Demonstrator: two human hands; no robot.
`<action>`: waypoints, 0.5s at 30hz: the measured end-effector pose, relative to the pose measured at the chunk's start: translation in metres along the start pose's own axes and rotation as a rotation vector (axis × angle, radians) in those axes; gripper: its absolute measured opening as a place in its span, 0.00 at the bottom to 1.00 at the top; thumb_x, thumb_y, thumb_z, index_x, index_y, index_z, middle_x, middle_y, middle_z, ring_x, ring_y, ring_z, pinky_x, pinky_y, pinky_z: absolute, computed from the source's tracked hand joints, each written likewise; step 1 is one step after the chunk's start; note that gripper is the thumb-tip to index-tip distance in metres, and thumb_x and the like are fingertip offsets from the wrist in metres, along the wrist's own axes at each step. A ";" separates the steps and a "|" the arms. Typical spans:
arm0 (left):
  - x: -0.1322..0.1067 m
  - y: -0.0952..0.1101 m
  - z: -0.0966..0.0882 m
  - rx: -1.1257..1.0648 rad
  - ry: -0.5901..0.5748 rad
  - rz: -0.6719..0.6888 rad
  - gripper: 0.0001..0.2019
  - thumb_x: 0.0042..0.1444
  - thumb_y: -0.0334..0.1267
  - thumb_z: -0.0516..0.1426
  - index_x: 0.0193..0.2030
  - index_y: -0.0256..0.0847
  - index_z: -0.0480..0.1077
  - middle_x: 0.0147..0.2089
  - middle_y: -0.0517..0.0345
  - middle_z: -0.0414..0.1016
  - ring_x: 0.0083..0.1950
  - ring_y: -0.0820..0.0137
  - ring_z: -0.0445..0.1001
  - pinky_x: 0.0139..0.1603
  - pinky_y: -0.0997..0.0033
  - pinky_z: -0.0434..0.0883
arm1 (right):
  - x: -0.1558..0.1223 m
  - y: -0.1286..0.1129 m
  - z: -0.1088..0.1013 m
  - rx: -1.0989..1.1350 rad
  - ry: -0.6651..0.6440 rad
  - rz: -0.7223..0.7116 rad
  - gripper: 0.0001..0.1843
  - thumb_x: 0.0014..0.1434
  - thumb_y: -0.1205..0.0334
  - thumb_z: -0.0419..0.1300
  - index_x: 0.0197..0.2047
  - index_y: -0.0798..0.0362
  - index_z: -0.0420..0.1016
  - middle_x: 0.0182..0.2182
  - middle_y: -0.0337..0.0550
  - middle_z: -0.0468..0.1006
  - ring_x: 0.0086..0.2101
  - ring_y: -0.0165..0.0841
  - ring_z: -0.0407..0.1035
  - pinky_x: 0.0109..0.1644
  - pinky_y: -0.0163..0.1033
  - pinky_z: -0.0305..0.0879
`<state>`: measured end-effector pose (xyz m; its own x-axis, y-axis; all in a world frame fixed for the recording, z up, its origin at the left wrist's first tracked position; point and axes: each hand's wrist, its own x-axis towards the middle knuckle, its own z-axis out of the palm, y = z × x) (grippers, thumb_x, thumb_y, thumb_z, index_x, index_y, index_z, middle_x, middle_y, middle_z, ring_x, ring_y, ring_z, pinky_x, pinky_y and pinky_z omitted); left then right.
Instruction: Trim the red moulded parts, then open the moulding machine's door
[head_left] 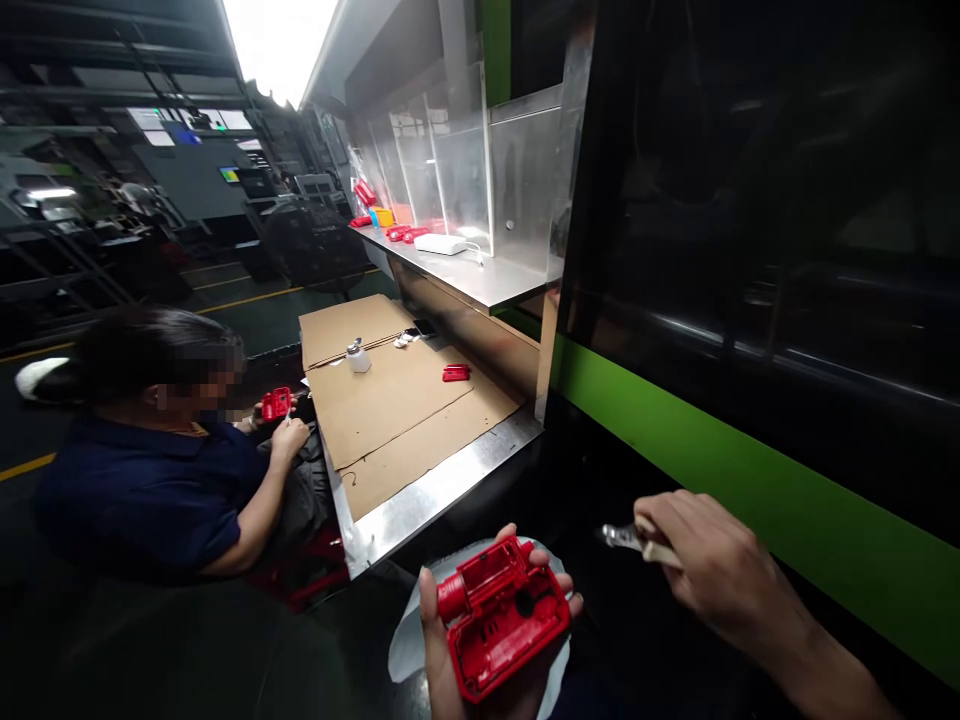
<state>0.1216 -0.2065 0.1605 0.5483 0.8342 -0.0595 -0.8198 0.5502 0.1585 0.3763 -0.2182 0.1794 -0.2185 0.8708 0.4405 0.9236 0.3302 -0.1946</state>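
Observation:
My left hand (438, 655) cradles a red plastic housing (510, 645), its hollow side facing up, with fingers curled round its far edge. The housing has ribbed compartments, a round barrel at one corner and a dark round spot inside. To the right, apart from the housing, my right hand (712, 560) is closed round a small hand tool (626, 538) with a cream handle and a shiny metal head. The tool's exact kind is not clear. Beneath my left hand lies a whitish sheet or bag (405, 640), partly hidden by the hand.
A cardboard-covered bench (405, 420) with a metal edge stands ahead, bearing a pump bottle (358, 357) and a red part (456, 373). A shelf (510, 285) holds red parts and a white box (440, 244). At left, a seated person (142, 470) holds another red housing (276, 403).

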 end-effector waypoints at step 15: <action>0.017 0.012 -0.010 0.251 -0.023 0.254 0.36 0.43 0.61 0.68 0.61 0.57 0.70 0.57 0.50 0.76 0.66 0.43 0.63 0.70 0.42 0.55 | 0.009 -0.035 -0.015 0.507 -0.183 0.279 0.16 0.73 0.51 0.43 0.53 0.49 0.66 0.39 0.41 0.75 0.35 0.32 0.72 0.36 0.38 0.70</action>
<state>0.1196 -0.1854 0.1516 0.3381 0.9405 0.0350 -0.8661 0.2964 0.4026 0.3463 -0.2273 0.2038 -0.0818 0.9832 0.1634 0.6983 0.1735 -0.6945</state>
